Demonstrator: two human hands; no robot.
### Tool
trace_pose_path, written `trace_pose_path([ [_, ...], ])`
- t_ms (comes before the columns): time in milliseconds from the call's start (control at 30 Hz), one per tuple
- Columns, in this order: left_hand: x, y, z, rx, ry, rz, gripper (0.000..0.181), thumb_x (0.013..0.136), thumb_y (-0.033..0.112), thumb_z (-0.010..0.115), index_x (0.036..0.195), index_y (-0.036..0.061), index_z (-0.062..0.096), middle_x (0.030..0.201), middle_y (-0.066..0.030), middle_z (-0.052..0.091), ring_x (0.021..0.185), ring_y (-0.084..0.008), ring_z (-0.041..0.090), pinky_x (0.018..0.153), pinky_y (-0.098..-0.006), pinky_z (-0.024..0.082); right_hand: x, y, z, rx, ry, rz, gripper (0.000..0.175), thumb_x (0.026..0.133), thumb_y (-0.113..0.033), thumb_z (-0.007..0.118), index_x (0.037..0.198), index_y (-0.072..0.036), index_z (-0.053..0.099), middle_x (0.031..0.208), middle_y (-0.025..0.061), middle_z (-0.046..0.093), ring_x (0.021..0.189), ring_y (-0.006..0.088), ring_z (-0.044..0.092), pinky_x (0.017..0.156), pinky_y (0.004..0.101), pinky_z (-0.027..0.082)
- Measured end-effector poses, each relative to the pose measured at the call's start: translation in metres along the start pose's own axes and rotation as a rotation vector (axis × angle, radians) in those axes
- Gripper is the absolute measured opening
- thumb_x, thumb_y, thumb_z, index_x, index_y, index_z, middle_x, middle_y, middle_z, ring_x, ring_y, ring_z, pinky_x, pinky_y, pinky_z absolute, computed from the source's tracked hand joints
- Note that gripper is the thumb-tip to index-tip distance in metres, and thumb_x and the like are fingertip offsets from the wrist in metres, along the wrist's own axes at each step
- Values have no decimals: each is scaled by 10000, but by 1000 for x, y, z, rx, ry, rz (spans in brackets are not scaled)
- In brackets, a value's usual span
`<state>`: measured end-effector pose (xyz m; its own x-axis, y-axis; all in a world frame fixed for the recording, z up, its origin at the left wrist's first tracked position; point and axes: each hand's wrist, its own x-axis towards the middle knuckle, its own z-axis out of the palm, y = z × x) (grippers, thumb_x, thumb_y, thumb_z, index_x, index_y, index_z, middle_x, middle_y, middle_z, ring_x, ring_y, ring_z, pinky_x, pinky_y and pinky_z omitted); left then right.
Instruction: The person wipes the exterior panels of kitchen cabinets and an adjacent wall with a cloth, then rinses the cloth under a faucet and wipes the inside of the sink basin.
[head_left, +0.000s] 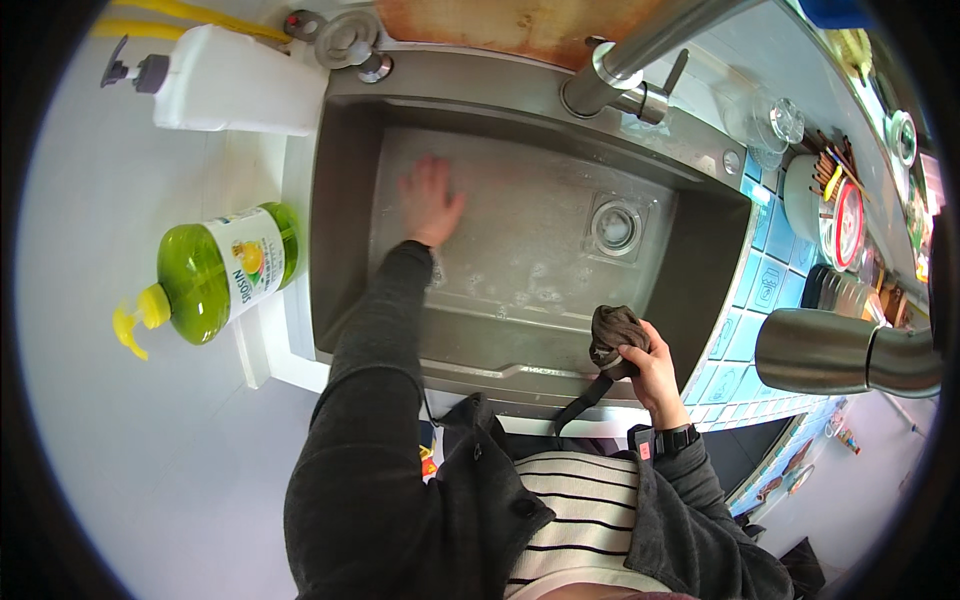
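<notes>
My left hand (431, 201) is inside the brown-grey sink (495, 169), over its floor at the left. Its fingers are apart and blurred, and it holds nothing; I cannot tell whether the palm touches the floor. A wrung, bunched dark brown cloth (616, 337) is gripped in my right hand (651, 371) above the sink's front right. Soap suds (536, 289) and wet patches dot the sink floor between my hands. Toward the right of the floor sits the round metal drain strainer (616, 227), with whitish foam in it.
A metal tap (600, 82) rises behind the sink; a thick brushed-metal spout (814, 352) juts in from the right. To the left are a green soap bottle (196, 277) and a white pump bottle (232, 82). Glassware (765, 124) and a chopstick holder (806, 199) stand right.
</notes>
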<state>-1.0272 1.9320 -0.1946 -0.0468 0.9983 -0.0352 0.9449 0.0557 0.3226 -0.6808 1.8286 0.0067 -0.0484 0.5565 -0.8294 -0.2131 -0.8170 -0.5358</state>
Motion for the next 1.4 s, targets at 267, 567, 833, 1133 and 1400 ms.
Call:
trace_pose_path([
  [267, -24, 139, 67, -77, -228, 119, 621, 815, 449, 466, 1344, 156, 323, 1422, -125, 238, 1325, -304, 171, 1053, -536, 46, 1, 21, -11, -21, 19, 45, 436, 746, 72, 535, 1174, 26, 465, 1038, 91, 576, 920, 161, 554, 807, 267, 445],
  [567, -50, 115, 40, -511, -391, -54, 322, 741, 108, 531, 1053, 49, 587, 1036, -182, 586, 970, -331, 555, 828, -401, 449, -7, 10, -14, -18, -7, -1, 444, 737, 94, 491, 1175, 35, 445, 1080, 106, 556, 972, 195, 553, 859, 297, 442],
  [833, -15, -16, -13, -31, -979, -49, 155, 711, 72, 500, 764, 12, 632, 791, -170, 600, 714, -304, 594, 611, -388, 469, -9, 16, -29, -23, 4, 29, 441, 722, 110, 470, 1157, 38, 456, 1052, 105, 564, 963, 195, 557, 854, 294, 449],
  [1133, -29, 142, 136, -366, -1132, 136, 172, 713, 125, 501, 679, 17, 631, 583, -104, 589, 497, -215, 564, 456, -360, 441, -20, 24, -31, -31, 14, 43, 440, 714, 94, 507, 1148, 29, 482, 1042, 98, 575, 946, 174, 554, 844, 263, 427],
  [1400, -26, 10, 38, 237, -968, 731, 113, 627, 99, 540, 623, 34, 633, 660, -164, 603, 588, -300, 579, 517, -399, 455, -15, 18, -31, -23, -6, 19, 437, 717, 88, 510, 1149, 30, 478, 1028, 100, 580, 936, 175, 558, 833, 268, 435],
])
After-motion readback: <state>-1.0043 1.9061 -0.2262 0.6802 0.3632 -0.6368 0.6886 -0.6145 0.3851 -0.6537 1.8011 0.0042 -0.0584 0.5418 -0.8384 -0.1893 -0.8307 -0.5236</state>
